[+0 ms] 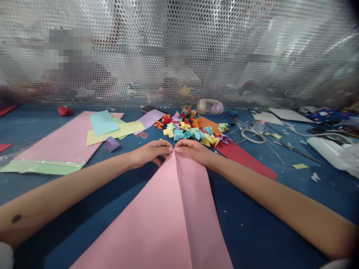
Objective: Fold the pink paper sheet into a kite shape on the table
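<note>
A large sheet of pink paper (157, 213) stretches from the bottom of the view up to my two hands, with a crease or fold running down its length. My left hand (155, 151) pinches the paper's far tip between thumb and fingers. Right beside it, my right hand (193, 149) grips the same far end, its thumb close to the left thumb and its fingers bent over the edge. Just beyond the hands lies a pile of small folded paper pieces (193, 129) in several colours.
At left, a pack of coloured paper (61, 142) carries loose blue (103, 122) and yellow sheets (120, 131). A purple folded piece (111, 144) sits nearby. Beyond the pile are a clear plastic jar (209, 107) and a perforated metal screen (151, 56). Red paper (246, 158), a tape ring (253, 136) and scraps lie right.
</note>
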Demonstrator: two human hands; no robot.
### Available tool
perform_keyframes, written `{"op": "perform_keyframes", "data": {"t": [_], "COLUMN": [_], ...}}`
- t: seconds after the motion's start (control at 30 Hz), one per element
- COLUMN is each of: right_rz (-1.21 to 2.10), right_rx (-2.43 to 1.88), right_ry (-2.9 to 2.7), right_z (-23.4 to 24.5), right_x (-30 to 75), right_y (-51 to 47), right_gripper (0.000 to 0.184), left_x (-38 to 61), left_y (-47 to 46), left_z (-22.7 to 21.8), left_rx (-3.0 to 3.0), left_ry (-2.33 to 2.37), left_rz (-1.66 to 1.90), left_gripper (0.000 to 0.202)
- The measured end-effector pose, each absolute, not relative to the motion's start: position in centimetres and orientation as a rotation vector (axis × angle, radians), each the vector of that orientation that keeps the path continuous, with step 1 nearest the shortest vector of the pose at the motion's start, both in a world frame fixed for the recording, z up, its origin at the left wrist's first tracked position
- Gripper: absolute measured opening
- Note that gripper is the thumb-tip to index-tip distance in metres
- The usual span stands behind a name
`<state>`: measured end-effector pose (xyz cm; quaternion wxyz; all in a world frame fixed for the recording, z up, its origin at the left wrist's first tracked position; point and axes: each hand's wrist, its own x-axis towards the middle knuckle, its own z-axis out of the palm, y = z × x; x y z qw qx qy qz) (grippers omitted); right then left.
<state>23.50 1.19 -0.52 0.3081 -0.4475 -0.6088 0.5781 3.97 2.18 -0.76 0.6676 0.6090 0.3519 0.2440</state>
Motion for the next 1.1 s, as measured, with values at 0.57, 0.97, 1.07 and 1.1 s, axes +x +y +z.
{"op": "perform_keyframes", "data": {"t": [0.57,0.97,1.07,1.1], "right_rz": [1.399,1.361,1.335,1.32], "right_rx": [-1.149,-1.197,-1.165,-1.155], "right_ry": [-1.531,-1.517,-1.464,-1.447], "right_z": [-1.3,-1.8,-1.9,-2.0], "right_x": [22.4,23.7,23.5,23.4], "right_y": [1.9,2.3,2.3,2.2], "right_gripper": [0.026,0.029,0.033,0.033], "left_x": [5.2,4.7,4.6,4.7], "left_y": [1.6,1.8,2.0,2.1], "left_z": [-2.0,-1.6,-2.0,-2.2], "left_rx": [1.498,1.48,1.5,1.505], "left_ry": [0.965,0.935,0.937,0.943], "left_rz": [0.902,0.751,0.839,0.867], "left_gripper": [0.016,0.04,0.035,0.034]}}
